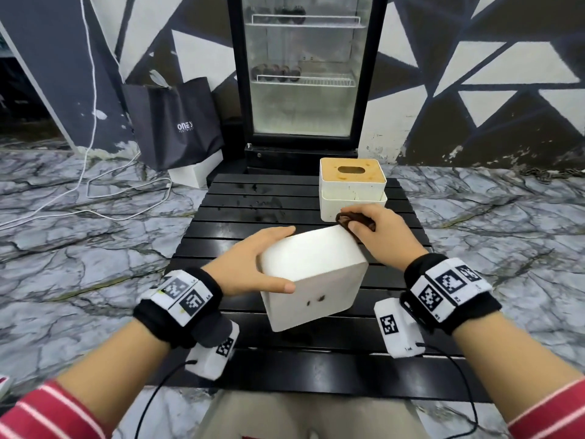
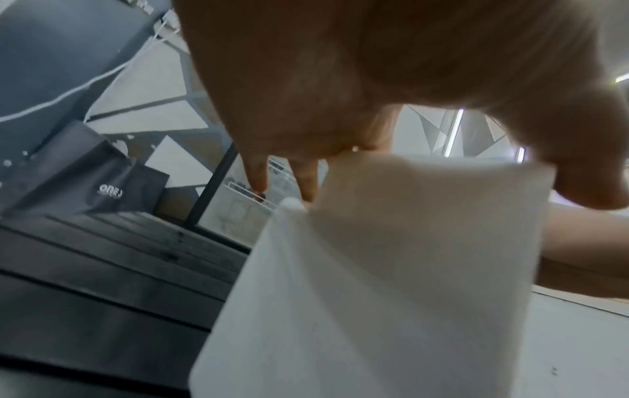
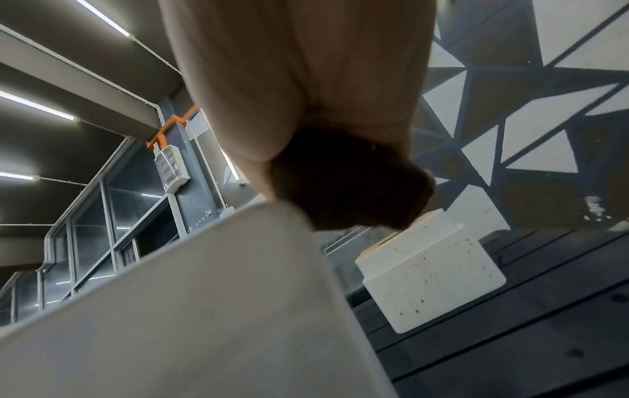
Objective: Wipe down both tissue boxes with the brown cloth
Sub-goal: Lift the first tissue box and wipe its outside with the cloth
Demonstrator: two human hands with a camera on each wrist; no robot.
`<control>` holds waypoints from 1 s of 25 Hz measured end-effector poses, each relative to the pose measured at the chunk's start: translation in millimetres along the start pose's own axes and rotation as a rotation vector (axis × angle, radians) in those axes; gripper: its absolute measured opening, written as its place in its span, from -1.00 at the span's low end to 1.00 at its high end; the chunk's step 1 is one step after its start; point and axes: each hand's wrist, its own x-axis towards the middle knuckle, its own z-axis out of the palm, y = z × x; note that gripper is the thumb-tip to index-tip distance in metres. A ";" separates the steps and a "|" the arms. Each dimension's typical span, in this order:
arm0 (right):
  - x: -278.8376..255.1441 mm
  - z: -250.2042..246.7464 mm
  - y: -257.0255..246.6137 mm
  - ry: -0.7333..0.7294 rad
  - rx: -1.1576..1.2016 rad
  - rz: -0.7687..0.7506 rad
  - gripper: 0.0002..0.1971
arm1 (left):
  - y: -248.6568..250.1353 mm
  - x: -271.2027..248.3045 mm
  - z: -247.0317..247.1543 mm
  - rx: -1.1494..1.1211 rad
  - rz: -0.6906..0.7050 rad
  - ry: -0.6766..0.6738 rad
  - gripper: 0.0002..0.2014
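Note:
A white tissue box [image 1: 311, 275] [image 2: 391, 282] [image 3: 190, 309] is tilted above the black slatted table [image 1: 240, 204], its plain side up and two dark specks on its near face. My left hand [image 1: 253, 264] [image 2: 340, 88] grips its left side, thumb on the near face and fingers over the far edge. At the box's far right corner my right hand [image 1: 380, 234] [image 3: 306, 80] holds the bunched brown cloth [image 1: 353, 220] [image 3: 347, 183]. A second white tissue box [image 1: 352, 188] [image 3: 432, 269] with a wooden slotted lid stands upright at the table's far right, speckled with small spots.
Behind the table stands a glass-door fridge [image 1: 305, 71]. A dark shopping bag [image 1: 174, 122] leans on a white box to its left, and white cables [image 1: 91, 191] trail over the marble floor [image 1: 79, 264]. My knees are under the table's near edge.

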 end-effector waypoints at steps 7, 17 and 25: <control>-46.2 -21.6 -2.7 -0.237 0.087 -0.070 -0.73 | -26.6 -7.3 -24.7 -0.095 -0.078 0.162 -0.19; -62.7 -7.3 -5.0 -0.010 0.059 -0.076 -0.77 | 20.2 -9.0 29.3 0.028 -0.083 0.222 -0.13; -44.7 20.9 8.7 0.208 0.102 -0.050 -0.78 | 44.9 3.9 50.1 -0.015 -0.080 0.223 -0.10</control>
